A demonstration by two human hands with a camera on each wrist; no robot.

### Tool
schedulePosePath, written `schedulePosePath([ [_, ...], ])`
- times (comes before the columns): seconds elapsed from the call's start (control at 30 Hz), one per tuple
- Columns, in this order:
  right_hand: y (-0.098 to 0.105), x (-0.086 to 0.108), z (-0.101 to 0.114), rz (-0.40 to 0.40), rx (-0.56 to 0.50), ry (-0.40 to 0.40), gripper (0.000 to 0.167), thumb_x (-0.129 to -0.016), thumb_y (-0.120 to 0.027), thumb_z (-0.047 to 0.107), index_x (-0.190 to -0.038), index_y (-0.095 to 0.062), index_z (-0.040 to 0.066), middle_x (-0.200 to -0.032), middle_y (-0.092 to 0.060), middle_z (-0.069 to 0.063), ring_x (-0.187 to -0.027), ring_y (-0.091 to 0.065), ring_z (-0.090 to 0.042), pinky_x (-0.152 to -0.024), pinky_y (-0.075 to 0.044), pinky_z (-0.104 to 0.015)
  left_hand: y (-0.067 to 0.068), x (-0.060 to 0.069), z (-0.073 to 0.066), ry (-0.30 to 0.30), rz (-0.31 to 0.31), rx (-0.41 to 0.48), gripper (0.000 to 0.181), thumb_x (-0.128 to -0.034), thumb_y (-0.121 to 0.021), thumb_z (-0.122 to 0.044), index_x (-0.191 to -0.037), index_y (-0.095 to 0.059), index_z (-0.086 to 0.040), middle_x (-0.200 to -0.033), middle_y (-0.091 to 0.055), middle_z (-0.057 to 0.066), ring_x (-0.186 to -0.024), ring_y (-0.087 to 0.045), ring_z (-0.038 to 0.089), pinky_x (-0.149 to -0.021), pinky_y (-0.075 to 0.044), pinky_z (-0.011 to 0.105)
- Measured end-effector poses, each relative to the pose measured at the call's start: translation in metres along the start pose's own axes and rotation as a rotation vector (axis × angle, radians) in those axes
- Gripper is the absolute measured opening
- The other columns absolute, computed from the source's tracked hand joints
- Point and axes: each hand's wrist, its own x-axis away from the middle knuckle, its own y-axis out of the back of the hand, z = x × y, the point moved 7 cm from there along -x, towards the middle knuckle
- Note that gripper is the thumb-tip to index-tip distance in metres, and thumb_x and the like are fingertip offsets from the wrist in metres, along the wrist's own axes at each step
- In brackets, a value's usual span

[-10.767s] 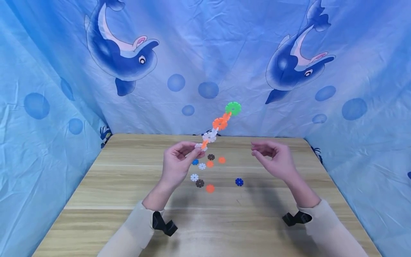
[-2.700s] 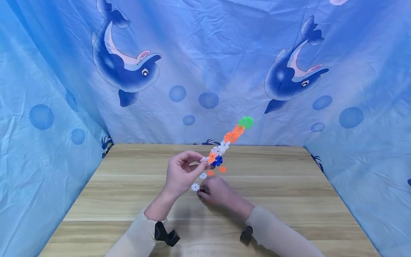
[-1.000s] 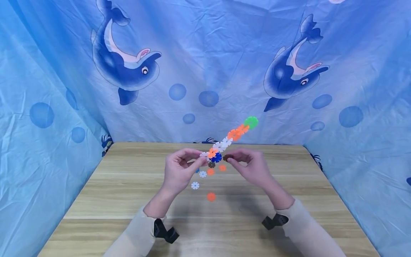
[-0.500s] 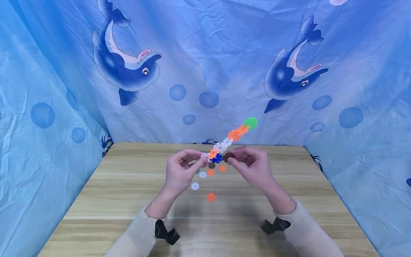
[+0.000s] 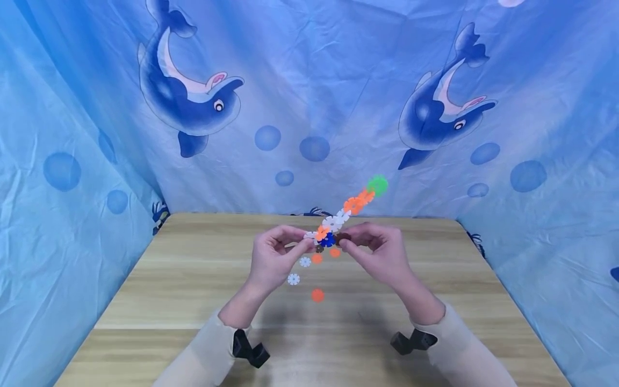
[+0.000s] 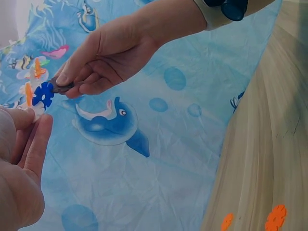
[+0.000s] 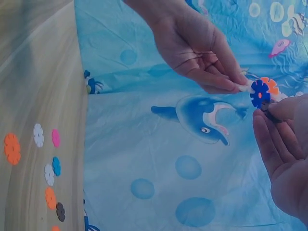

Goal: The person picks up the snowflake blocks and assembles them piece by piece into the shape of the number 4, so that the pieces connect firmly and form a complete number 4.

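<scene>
My left hand (image 5: 276,257) pinches a white notched disc (image 5: 311,237) at the lower end of a slanting chain of joined discs. Up the chain come orange, white and orange pieces, with a green disc (image 5: 378,185) at the top. A dark blue disc (image 5: 327,239) sticks out on the chain's right side. Between thumb and fingers my right hand (image 5: 382,255) pinches a brown disc (image 5: 343,238). In the left wrist view the brown disc (image 6: 61,87) meets the edge of the blue disc (image 6: 43,95); whether they interlock I cannot tell.
Loose discs lie on the wooden table (image 5: 193,301) beneath the hands: white ones (image 5: 293,279), orange ones (image 5: 317,295) and a brown one. The right wrist view also shows a pink disc (image 7: 56,138) and a light blue disc (image 7: 57,166). A dolphin-print cloth (image 5: 314,97) hangs behind.
Earlier my right hand was empty, then reached down to the table and lifted the brown disc. The blue disc was joined to the chain. Lately the brown disc has moved slightly closer to it.
</scene>
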Motion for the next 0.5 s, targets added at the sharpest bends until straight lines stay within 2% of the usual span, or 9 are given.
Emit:
schedulePosePath([
  [0.1, 0.0, 0.002, 0.0, 0.014, 0.017, -0.014, 0.017, -0.085, -0.081, -0.013, -0.098, -0.08, -0.002, -0.097, -0.081, -0.02, -0.082, -0.079, -0.006, -0.07, -0.068, -0.029, 0.0, 0.002, 0.0, 0.006, 0.014, -0.013, 0.012, -0.0917, -0.077, 0.008, -0.102, -0.073, 0.012, -0.099, -0.079, 0.016, -0.082, -0.081, 0.012, -0.078, -0.069, 0.034],
  [0.2, 0.0, 0.002, -0.002, 0.034, 0.015, -0.02, 0.015, -0.086, -0.08, -0.011, -0.098, -0.08, -0.001, -0.097, -0.081, -0.02, -0.081, -0.08, -0.012, -0.071, -0.068, -0.029, -0.001, 0.002, 0.002, 0.017, 0.028, -0.04, 0.01, -0.0932, -0.077, 0.005, -0.102, -0.074, 0.009, -0.102, -0.077, 0.028, -0.082, -0.081, 0.011, -0.078, -0.069, 0.034],
  [0.3, 0.001, 0.001, -0.005, 0.055, -0.003, -0.037, 0.015, -0.086, -0.08, -0.012, -0.096, -0.08, -0.002, -0.096, -0.081, -0.02, -0.079, -0.08, -0.015, -0.071, -0.068, -0.03, -0.001, 0.0, 0.004, 0.04, 0.044, -0.063, 0.009, -0.0947, -0.077, 0.002, -0.101, -0.075, 0.007, -0.103, -0.077, 0.03, -0.082, -0.081, 0.011, -0.079, -0.069, 0.034],
  [0.5, 0.002, 0.004, -0.011, 0.086, -0.016, -0.056, 0.014, -0.086, -0.081, -0.012, -0.096, -0.08, -0.003, -0.095, -0.08, -0.021, -0.079, -0.079, -0.013, -0.072, -0.069, -0.031, -0.002, -0.001, 0.012, 0.076, 0.069, -0.061, 0.009, -0.0944, -0.076, 0.004, -0.101, -0.074, 0.009, -0.103, -0.077, 0.032, -0.082, -0.081, 0.009, -0.08, -0.069, 0.035],
])
